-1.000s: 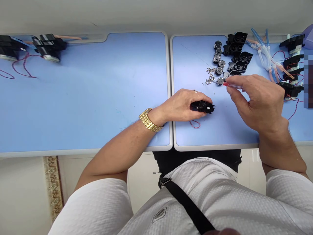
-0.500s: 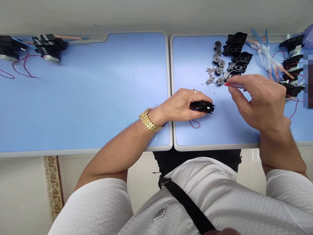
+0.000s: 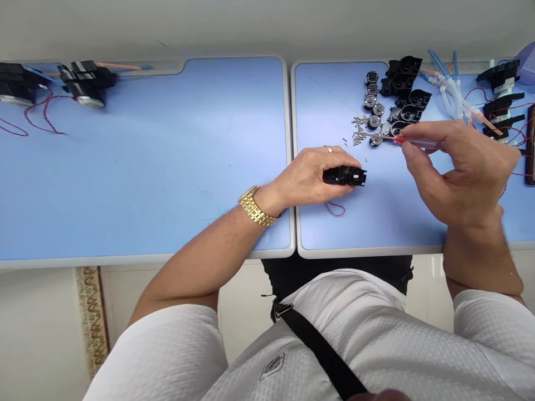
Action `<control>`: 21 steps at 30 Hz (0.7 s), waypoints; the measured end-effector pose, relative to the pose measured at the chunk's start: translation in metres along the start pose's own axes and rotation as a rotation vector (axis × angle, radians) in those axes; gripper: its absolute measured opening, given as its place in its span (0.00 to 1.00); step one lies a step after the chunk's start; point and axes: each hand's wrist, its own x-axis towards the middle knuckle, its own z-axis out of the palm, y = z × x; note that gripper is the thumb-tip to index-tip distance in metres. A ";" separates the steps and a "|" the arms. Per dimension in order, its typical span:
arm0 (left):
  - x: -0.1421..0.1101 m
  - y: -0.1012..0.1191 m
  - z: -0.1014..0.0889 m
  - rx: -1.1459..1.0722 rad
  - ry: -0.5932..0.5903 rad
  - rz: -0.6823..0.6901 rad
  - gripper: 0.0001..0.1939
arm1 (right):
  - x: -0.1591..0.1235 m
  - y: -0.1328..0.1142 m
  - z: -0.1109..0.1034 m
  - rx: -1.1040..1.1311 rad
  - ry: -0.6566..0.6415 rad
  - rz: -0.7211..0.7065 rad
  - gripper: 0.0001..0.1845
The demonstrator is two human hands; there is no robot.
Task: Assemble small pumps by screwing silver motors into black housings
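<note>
My left hand (image 3: 311, 177) is wrapped round a small black pump-like assembly (image 3: 346, 176) with a white shaft at its right end. A red-and-black twisted wire (image 3: 335, 209) loops out beneath that hand onto the table. In my right hand (image 3: 460, 170) is a screwdriver (image 3: 401, 139) with a clear and red handle, pinched between thumb and fingers. Its thin shaft points left, with the tip at a small pile of screws (image 3: 358, 136). Round black parts with metal rims (image 3: 373, 102) stand in a column just behind the screws.
Black plastic housings (image 3: 407, 106) lie behind my right hand, with clear, blue and orange tubes (image 3: 453, 92) beside them. Wired black assemblies (image 3: 504, 111) line the right side; more (image 3: 86, 81) sit at the far left. A seam (image 3: 292, 139) divides the two blue tabletops.
My right hand has moved a little right, and more of the screwdriver shaft shows over the screws. A few screws have shifted at the pile's edge. My left hand has barely moved.
</note>
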 end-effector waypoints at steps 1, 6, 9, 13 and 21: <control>0.000 -0.001 0.001 -0.022 0.020 0.004 0.18 | 0.001 -0.001 -0.001 -0.011 0.026 0.013 0.09; -0.001 -0.005 0.002 -0.072 0.078 -0.010 0.20 | 0.004 -0.010 -0.005 0.007 0.079 -0.023 0.06; -0.001 -0.007 0.002 -0.068 0.082 -0.003 0.21 | 0.004 -0.011 -0.006 0.071 0.045 -0.030 0.07; -0.001 -0.008 0.001 -0.021 0.071 -0.029 0.22 | 0.004 -0.011 -0.006 0.072 -0.032 0.027 0.06; -0.002 -0.006 -0.001 -0.026 0.058 -0.031 0.21 | 0.011 -0.032 -0.005 0.051 -0.181 0.109 0.18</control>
